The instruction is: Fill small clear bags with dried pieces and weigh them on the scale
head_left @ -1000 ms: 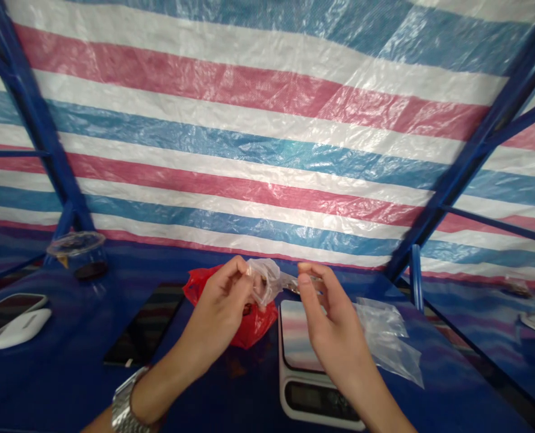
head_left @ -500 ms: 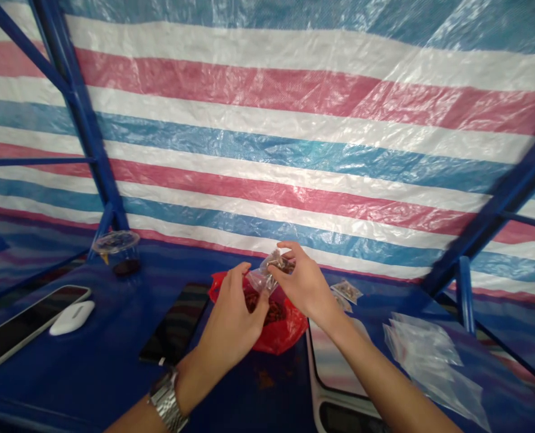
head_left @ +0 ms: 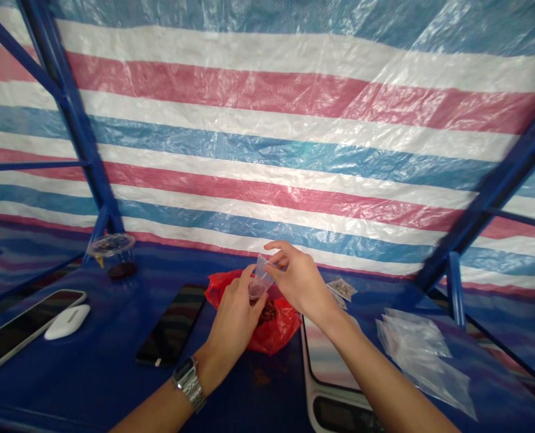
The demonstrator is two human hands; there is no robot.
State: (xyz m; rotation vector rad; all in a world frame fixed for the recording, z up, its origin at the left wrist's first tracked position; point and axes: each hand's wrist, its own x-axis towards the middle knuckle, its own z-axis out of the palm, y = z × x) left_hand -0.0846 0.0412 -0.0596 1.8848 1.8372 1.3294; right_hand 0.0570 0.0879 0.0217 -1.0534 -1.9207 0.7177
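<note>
While both hands are working close together over the worktop [head_left: 231, 400], a small clear bag [head_left: 264, 270] is passing between their fingertips, just above the opening of a red bag [head_left: 278, 334]. From the head view, the left hand [head_left: 235, 310] is curving its thumb and fingers partly open around the lower part of the clear bag. The right hand [head_left: 296, 279] is pinching near its upper edge with thumb and forefinger, the other fingers bending loosely. Dark brown pieces [head_left: 268, 313] are lying inside the red bag; what they are, I can't tell. A metal-banded watch [head_left: 189, 382] is circling the left wrist.

Under the right forearm, a kitchen scale [head_left: 328, 352] is sitting just beside the red bag. Small filled packets [head_left: 342, 288] are lying beyond it, and flat clear bags [head_left: 423, 352] are spreading out farther right. Over to the left, a black phone [head_left: 170, 328] is resting near the red bag, while a white case [head_left: 67, 322] is lying against another phone [head_left: 21, 331]. Behind them, a clear plastic tub [head_left: 120, 255] is holding something dark.
</note>
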